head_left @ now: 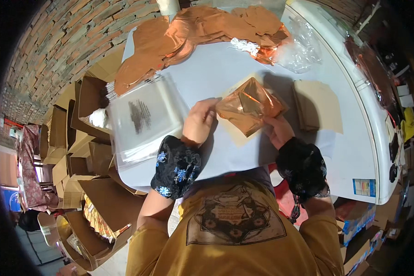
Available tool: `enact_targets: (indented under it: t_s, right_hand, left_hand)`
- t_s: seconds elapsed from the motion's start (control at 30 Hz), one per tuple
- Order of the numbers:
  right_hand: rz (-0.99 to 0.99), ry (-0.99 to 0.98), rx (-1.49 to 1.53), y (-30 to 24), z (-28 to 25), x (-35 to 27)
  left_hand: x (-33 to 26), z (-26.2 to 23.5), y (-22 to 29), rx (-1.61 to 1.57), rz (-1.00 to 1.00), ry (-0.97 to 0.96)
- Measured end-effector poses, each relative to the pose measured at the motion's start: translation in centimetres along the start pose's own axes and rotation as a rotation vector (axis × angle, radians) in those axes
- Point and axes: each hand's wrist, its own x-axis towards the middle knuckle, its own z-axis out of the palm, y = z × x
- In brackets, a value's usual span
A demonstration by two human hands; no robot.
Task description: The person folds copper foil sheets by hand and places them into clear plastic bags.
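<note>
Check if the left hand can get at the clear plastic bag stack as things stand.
Likely yes: the left hand is just beside the clear plastic bag stack, with no object seen between, though its fingers are now at the copper foil.

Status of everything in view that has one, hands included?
Copper foil piece: folded, creased.
Left hand: by foil's left corner, grip unclear.
Right hand: pinching foil's lower right edge.
Tan sheet: under foil.
Plastic sleeves: stacked flat.
Tan papers: stacked.
Copper foil sheets: heaped, rumpled.
Plastic wrap: crumpled.
Cardboard boxes: several open.
</note>
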Motion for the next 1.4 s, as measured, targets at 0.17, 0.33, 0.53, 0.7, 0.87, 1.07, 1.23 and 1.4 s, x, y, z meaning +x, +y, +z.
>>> enact_targets:
  t_s: [0.17, 0.33, 0.53, 0.7, 0.87, 1.07, 1.23, 1.4]
  right_hand:
    - [0.016, 0.037, -0.002, -0.1, 0.5, -0.2]
    - [0.024, 0.026, -0.011, 0.2, -0.3, 0.5]
    - [-0.007, 0.050, -0.034, 0.2, 1.3, -0.2]
    - [-0.027, 0.062, -0.026, 0.1, 0.8, -0.2]
    - [0.036, 0.040, -0.006, -0.6, 2.0, -0.8]
    - [0.025, 0.142, 0.235, -1.1, 3.0, -1.2]
    - [0.083, 0.007, 0.262, -0.3, 1.4, 0.7]
    - [0.077, 0.030, 0.245, -0.8, 1.9, 2.4]
  left_hand:
    - [0.2, 0.4, -0.5, 0.351, 0.228, -0.049]
    - [0.9, 0.8, -0.4, 0.406, 0.210, -0.113]
    - [1.9, 1.7, -2.0, -0.068, -0.102, -0.080]
    - [3.8, 2.2, -0.6, -0.586, -0.562, -0.141]
    - [5.0, 2.7, -2.3, -0.792, -0.655, -0.249]
    - [6.2, 1.8, -0.3, -0.918, -0.774, -0.144]
    - [7.8, -1.7, -1.5, -1.063, -0.683, -0.097]
    - [9.1, -6.5, -1.2, -1.080, -0.589, -0.067]
